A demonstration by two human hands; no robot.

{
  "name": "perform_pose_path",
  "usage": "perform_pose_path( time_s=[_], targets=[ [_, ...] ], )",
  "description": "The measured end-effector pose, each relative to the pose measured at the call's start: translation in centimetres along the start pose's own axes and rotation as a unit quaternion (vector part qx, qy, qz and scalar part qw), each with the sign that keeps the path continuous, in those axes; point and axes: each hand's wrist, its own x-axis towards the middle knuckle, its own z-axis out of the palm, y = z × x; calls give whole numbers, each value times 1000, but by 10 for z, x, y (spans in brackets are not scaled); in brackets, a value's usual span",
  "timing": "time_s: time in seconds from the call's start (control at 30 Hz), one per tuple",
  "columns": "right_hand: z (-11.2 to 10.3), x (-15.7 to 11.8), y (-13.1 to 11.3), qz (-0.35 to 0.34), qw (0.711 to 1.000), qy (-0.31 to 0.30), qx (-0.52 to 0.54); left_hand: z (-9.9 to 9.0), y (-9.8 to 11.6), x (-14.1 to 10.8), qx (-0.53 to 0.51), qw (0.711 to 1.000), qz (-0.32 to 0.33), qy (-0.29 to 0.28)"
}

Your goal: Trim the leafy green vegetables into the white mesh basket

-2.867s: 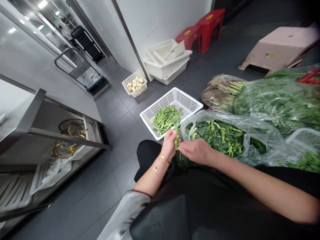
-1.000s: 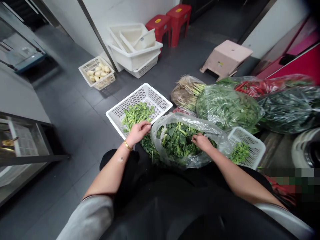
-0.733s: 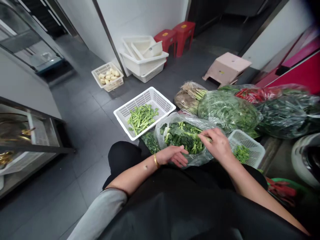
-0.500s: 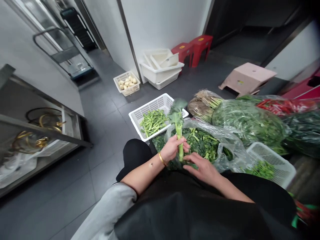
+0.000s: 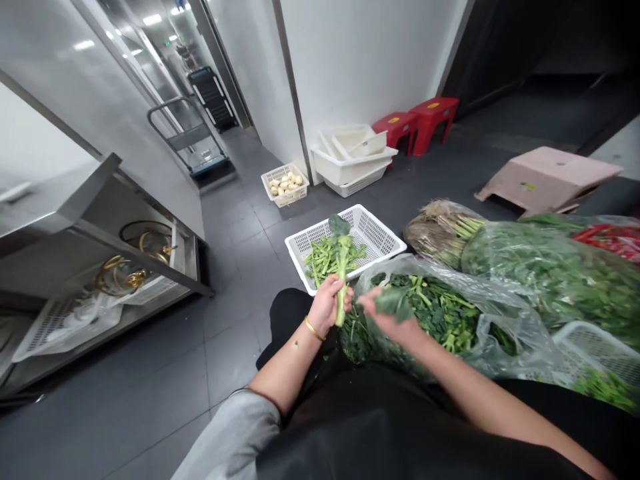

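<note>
My left hand (image 5: 327, 308) grips a thick green vegetable stem (image 5: 341, 287) upright, with a small leafy top (image 5: 339, 225) showing against the white plastic basket (image 5: 380, 230). Trimmed green stems (image 5: 327, 260) lie in that basket, just beyond my left hand. My right hand (image 5: 383, 319) pinches a dark green leaf (image 5: 395, 303) close to the stem. Below both hands, a clear plastic bag (image 5: 505, 333) lies open, holding a heap of dark leafy greens (image 5: 435, 313).
Farther right lie bagged greens (image 5: 545, 280), a bagged root-ended bunch (image 5: 443, 233) and red chillies (image 5: 613, 240). A small basket of pale peeled roots (image 5: 285, 185) and stacked white tubs (image 5: 350, 163) stand by the wall. A steel shelf rack (image 5: 130, 267) is on the left.
The view has swung left. My left hand has lowered the stem towards the basket side, and my right hand now pinches a leaf beside it.
</note>
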Motion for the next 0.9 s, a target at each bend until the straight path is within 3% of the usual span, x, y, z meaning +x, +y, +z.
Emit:
perform_pose_path(
  time_s=[0.1, 0.17, 0.23, 0.37, 0.43, 0.57, 0.67, 0.77, 0.83, 0.9],
  targets=[
    [-14, 25, 2, 69, 995, -33, 61, -1, 1, -9, 15, 988, -65, -137],
    [-22, 38, 0, 120, 988, -68, 75, 0, -3, -10, 46, 983, -75, -162],
    [-21, 36, -4, 151, 987, -50, 30, 2, -9, -6, 67, 988, -57, -123],
    [-4, 8, -5, 128, 991, 30, -37, 0, -9, 3, 25, 999, -20, -20],
    [-2, 7, 1, 139, 990, 26, -13, -2, -7, 2, 33, 999, -11, -22],
    [-13, 36, 11, 178, 984, -1, 21, 0, -13, -8, 136, 989, 14, -57],
    [-14, 41, 5, 74, 994, 1, -75, 6, -23, -6, 174, 984, 35, -24],
    [-4, 20, -5, -45, 991, -1, -126, 7, -23, 4, 105, 992, 52, 39],
    [0, 8, -8, -49, 994, -31, -89, 3, -15, 8, 50, 996, 49, 59],
    [-2, 7, -6, -27, 998, -28, -54, -2, -6, 5, 26, 1000, 10, 6]
  ],
)
